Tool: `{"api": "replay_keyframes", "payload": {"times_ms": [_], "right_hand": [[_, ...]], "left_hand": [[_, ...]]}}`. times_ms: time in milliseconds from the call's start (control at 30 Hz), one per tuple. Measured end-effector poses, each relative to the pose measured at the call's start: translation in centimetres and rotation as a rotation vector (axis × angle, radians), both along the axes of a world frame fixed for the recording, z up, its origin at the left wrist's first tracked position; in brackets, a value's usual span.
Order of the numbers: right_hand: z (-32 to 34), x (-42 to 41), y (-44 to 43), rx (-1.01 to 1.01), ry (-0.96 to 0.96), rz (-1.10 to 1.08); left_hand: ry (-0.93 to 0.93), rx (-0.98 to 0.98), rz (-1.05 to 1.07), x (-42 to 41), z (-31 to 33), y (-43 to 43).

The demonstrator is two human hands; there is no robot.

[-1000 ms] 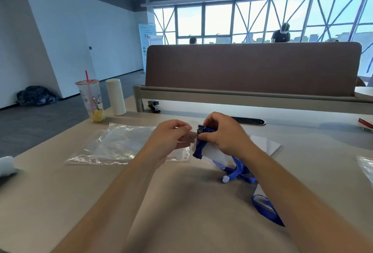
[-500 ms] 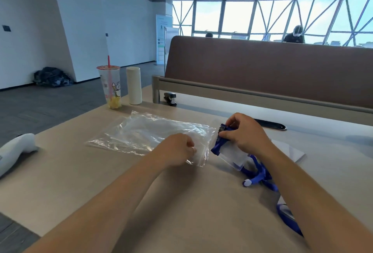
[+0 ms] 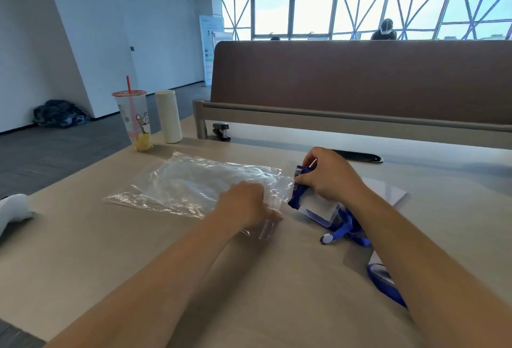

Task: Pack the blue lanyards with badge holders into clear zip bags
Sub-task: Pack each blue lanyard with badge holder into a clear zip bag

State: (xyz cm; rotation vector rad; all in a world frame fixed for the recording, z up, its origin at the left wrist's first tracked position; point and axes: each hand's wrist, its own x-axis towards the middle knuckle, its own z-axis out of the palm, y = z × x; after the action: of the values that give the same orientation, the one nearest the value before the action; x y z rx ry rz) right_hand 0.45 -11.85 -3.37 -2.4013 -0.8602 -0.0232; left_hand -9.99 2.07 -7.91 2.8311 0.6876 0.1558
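Two hands meet mid-desk [image 3: 110,250] in your head view. Your left hand [image 3: 246,203] pinches the near open edge of the clear zip bag [image 3: 194,184], which lies flat and crumpled on the desk. Your right hand [image 3: 327,175] grips the clip end of the badge holder [image 3: 315,207], just beside the bag's mouth. The blue lanyard [image 3: 349,231] trails under your right forearm. A drink cup [image 3: 135,120], a white cylinder [image 3: 169,116] and a stapler [image 3: 221,131] stand further back.
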Motion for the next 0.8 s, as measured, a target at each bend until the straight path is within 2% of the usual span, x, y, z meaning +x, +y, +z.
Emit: {"api": "replay_keyframes", "payload": {"times_ms": [333, 500, 667, 800], "right_hand": [[0.2, 0.4, -0.2, 0.018, -0.018, -0.013], [0.9, 0.8, -0.8, 0.038, -0.009, -0.032], [1.3, 1.0, -1.1, 0.015, -0.015, -0.034], [1.3, 1.0, -0.9, -0.036, -0.033, -0.028]], "left_hand": [[-0.086, -0.181, -0.034, 1.0, 1.2, 0.1], [-0.1, -0.191, -0.047, 1.4, 2.2, 0.5], [-0.21, -0.258, -0.035, 1.2, 2.5, 0.8], [-0.264, -0.385, -0.026, 0.5, 1.8, 1.1]]}}
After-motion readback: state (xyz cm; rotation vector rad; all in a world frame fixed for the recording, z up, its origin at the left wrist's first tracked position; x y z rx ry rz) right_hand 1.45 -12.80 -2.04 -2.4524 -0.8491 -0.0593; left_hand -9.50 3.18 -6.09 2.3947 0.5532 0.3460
